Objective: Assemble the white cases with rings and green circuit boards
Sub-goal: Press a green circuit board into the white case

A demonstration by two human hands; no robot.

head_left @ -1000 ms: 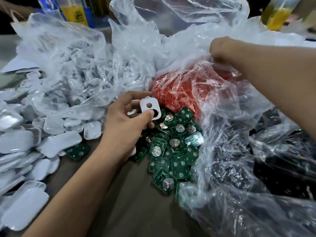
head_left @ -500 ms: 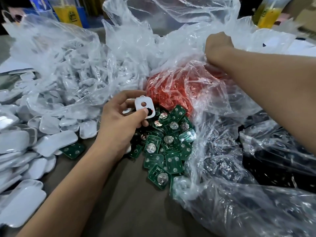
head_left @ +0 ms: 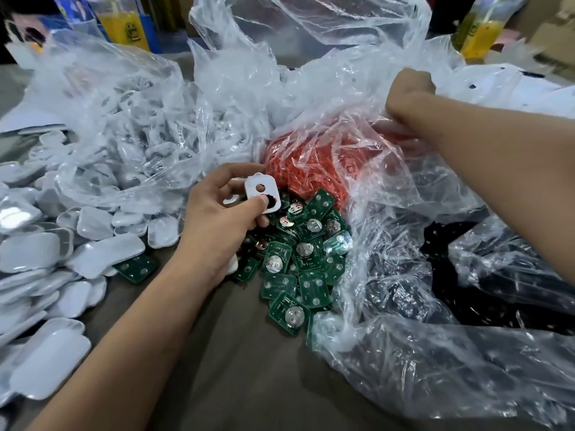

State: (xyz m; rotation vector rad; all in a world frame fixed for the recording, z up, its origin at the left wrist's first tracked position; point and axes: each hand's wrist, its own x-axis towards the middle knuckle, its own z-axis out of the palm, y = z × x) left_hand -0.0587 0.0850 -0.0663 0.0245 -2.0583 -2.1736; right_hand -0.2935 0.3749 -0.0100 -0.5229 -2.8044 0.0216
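My left hand [head_left: 217, 219] pinches a small white case [head_left: 263, 194] with two round holes between thumb and fingers, just above a heap of green circuit boards [head_left: 298, 262] with round silver cells. Behind the boards lies a clear bag of red rings [head_left: 311, 163]. My right hand [head_left: 407, 98] reaches into the mouth of that bag; its fingers are curled down among the plastic folds, and what they hold is hidden.
White case shells [head_left: 93, 256] are piled on the left of the brown table [head_left: 233, 368], with more in a clear bag [head_left: 124, 135] behind. A bag of black parts [head_left: 497, 275] lies at the right. Yellow bottles [head_left: 124, 26] stand at the back.
My right hand has stayed at the red ring bag, shifting slightly. The left hand keeps the white case in the same spot above the boards.
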